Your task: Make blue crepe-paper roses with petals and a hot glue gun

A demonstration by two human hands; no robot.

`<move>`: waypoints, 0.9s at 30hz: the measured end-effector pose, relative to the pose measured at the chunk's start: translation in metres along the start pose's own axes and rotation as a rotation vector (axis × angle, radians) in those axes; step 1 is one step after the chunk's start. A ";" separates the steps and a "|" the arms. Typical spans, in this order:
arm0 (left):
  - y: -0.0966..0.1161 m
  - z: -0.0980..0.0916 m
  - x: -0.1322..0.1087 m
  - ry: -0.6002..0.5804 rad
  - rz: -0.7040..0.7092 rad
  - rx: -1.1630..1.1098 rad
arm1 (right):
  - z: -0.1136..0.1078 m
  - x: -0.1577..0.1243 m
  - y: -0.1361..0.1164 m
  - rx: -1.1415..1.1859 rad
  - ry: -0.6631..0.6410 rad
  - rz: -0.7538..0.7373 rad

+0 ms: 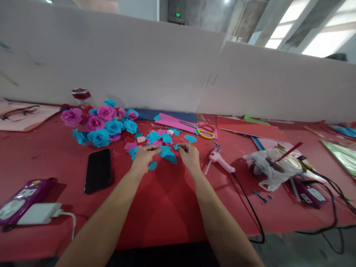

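Left hand (144, 158) pinches a blue paper petal (166, 151), right hand (190, 155) closed narrow just beside that grip, scraps (153, 137) just beyond; a light, even hold should keep the thin paper uncreased.

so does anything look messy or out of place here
Blue and pink paper scraps lie scattered over the red table around the left hand and right hand. The glue gun lies on its side, its cord trailing off the front edge. Nothing looks spilled.
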State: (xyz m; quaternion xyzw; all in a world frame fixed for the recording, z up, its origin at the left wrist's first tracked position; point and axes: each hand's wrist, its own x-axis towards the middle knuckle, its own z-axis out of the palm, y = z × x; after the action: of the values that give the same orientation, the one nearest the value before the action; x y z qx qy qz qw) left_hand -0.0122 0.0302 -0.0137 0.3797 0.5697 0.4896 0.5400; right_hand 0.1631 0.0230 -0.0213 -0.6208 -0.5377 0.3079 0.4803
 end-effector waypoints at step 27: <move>-0.015 0.029 -0.032 -0.332 0.003 0.520 | -0.156 -0.049 0.013 -0.987 0.091 -0.178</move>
State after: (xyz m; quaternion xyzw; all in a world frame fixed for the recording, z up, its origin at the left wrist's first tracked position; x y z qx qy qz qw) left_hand 0.0224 0.0000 -0.0187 0.5808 0.5791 0.2595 0.5098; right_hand 0.2973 -0.0647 0.0143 -0.7386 -0.6484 -0.0527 0.1769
